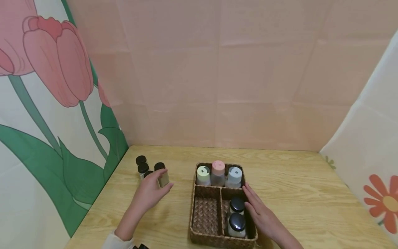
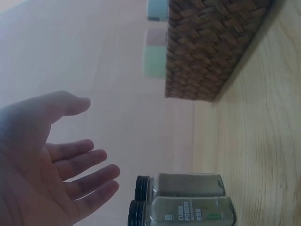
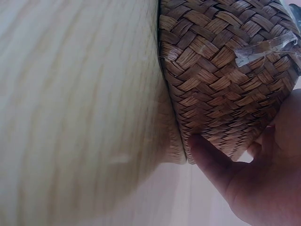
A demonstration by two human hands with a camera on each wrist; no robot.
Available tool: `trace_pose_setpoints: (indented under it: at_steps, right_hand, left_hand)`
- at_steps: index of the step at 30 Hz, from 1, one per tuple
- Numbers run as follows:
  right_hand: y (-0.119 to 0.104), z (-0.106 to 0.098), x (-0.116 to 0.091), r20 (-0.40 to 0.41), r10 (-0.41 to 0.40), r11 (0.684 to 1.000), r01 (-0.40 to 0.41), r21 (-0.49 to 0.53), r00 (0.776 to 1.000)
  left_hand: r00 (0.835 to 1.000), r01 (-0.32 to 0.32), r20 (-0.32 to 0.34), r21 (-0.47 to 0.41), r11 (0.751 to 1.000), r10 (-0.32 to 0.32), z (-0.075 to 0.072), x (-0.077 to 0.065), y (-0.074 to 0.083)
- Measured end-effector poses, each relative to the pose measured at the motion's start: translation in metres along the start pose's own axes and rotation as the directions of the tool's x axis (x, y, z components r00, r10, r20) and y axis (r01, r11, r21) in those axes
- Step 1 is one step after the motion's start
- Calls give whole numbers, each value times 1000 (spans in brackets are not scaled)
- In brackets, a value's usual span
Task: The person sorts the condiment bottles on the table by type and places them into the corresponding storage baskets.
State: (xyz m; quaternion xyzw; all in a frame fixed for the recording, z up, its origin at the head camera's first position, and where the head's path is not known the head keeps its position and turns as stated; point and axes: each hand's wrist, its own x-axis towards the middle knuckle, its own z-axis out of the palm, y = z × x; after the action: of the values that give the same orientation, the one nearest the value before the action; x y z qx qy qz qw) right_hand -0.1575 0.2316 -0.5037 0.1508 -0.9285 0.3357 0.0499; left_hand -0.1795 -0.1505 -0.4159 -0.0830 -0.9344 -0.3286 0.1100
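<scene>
My left hand (image 1: 149, 192) hovers beside a group of black-capped spice jars on the left of the table, thumb and fingers spread. In the left wrist view, that hand's palm (image 2: 33, 165) shows nothing in it, and the nearer jar (image 2: 193, 211) carries a cumin powder label. A second jar (image 2: 188, 184) stands alongside. My right hand (image 1: 264, 218) lies along the right side of a woven basket (image 1: 192, 207); its thumb (image 3: 211, 155) touches the weave in the right wrist view. Two dark-lidded jars (image 1: 237, 222) stand in the basket's front right compartment.
Across the basket's back compartment stand bottles with a yellow-green cap (image 1: 203, 171), a pink cap (image 1: 218, 166) and a pale blue cap (image 1: 235, 172). A divider (image 1: 221, 211) splits the front. Cloth walls border the wooden table (image 1: 295, 183) at the back and sides.
</scene>
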Motion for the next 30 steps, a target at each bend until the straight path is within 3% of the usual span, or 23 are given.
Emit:
trace_pose_setpoints:
  at_steps: [8,14,25,30]
  right_hand:
    - [0,0,1,-7,-15,1000,15,-2,1000]
    - [-1,-1,0,3,-9,1000,9,4,1000]
    - [-2,-2,0,-2,-5,1000,5,0,1000]
    - [-2,-1,0,-4,-9,1000,9,-1,1000]
  left_hand:
    - [999,15,-50,51,999,-13,-4,-1,-7]
    - [997,63,-54,52,997,-60,-6,-3,-13]
    - [988,93,-127,45,995,-87,-14,-7,-28]
    - [986,121,-124,42,992,-115,-16,-8,-36]
